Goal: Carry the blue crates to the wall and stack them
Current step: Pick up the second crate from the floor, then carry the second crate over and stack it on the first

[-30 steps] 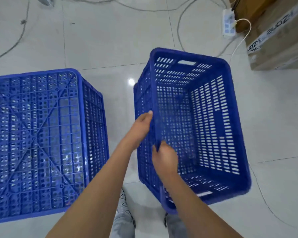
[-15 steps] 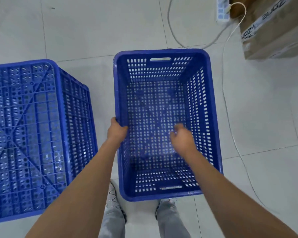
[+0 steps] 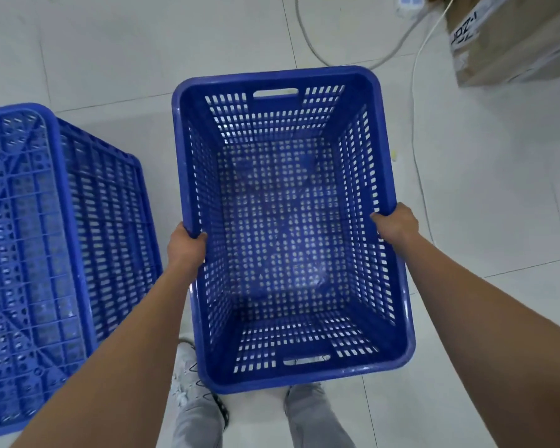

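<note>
- The open crate (image 3: 291, 227) sits mid-scene, mouth up, with the left hand (image 3: 186, 245) on its left rim and the right hand (image 3: 395, 223) on its right rim.
- The upturned crate (image 3: 46, 253) lies to its left, base upward, apart from it.
- A cardboard box (image 3: 511, 40) stands far right.
- A cable (image 3: 416, 130) runs along the floor (image 3: 143, 53) right of the open crate (its far end reaches a power strip (image 3: 409, 0)).
- A shoe (image 3: 188, 383) shows near, below the open crate's near-left corner.

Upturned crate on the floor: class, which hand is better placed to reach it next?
Left, probably. The left hand grips the held crate's rim on the side facing the upturned crate; the right hand holds the far rim.
</note>
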